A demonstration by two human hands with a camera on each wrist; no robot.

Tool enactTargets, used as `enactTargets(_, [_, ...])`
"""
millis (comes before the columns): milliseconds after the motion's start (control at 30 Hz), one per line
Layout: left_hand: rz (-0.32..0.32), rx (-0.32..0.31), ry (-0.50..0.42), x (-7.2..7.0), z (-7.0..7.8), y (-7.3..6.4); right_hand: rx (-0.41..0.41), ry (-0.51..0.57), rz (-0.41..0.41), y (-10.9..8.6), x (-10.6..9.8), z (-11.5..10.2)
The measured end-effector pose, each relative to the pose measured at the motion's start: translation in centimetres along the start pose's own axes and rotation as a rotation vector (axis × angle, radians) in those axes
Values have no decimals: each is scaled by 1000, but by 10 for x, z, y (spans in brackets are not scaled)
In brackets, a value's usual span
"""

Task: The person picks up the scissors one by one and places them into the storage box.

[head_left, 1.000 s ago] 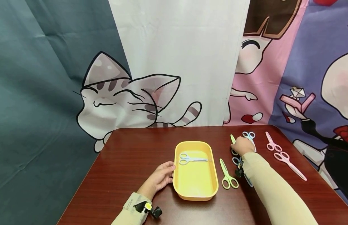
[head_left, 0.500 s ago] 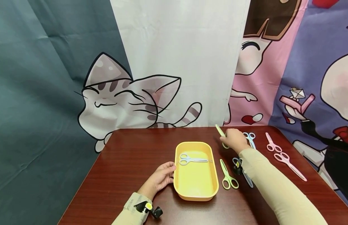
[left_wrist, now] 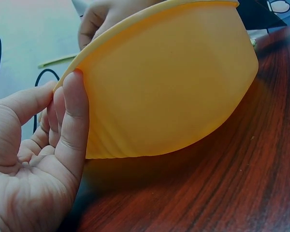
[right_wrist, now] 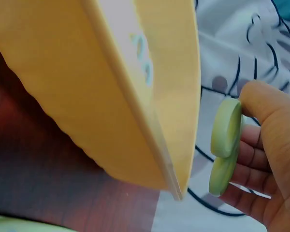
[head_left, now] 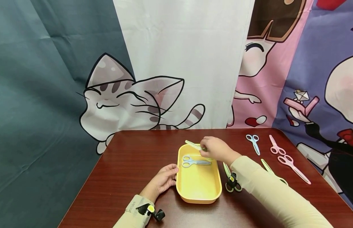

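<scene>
My left hand (head_left: 162,180) pinches the left rim of a yellow plastic tray (head_left: 198,200), thumb at the edge and fingers against the outer wall. Inside the tray lies a pair of pale blue scissors (head_left: 199,162). Over the tray's far end, my right hand (head_left: 217,148) holds light green scissors (head_left: 192,144), blades pointing left. In the right wrist view their green handle loops (right_wrist: 225,128) show between thumb and fingers. A second green pair of scissors (head_left: 227,170) lies right of the tray, partly covered by the right wrist camera.
On the right of the brown table (head_left: 130,152) lie blue scissors (head_left: 254,145), pink scissors (head_left: 275,145), another pink pair (head_left: 294,167) and green scissors (head_left: 268,167), partly behind the right sleeve (head_left: 267,186). A printed curtain (head_left: 179,57) hangs behind.
My right hand has lifted the green scissors from the table's back right and carried them left over the tray. The left hand and tray stay put. Another green pair has come into sight beside the sleeve.
</scene>
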State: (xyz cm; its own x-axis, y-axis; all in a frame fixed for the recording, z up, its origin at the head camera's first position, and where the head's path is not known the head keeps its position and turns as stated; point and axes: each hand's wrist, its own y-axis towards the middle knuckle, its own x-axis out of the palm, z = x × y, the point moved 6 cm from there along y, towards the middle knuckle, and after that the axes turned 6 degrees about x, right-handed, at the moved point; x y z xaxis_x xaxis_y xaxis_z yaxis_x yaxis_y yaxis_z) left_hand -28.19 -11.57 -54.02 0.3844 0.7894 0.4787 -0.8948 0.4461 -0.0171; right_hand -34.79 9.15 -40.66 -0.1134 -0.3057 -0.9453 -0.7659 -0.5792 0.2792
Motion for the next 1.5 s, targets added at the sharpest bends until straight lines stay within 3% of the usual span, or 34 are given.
enactTargets(533, [-13, 4, -4, -1, -1, 1, -289, -98, -189, -21, 42, -30])
enactTargets(867, [-11, -3, -7, 1, 1, 0, -281, -119, -278, -21, 64, -31])
enactTargets(1500, [-4, -7, -20, 0, 0, 2, -207, -157, -295, -20, 70, -30])
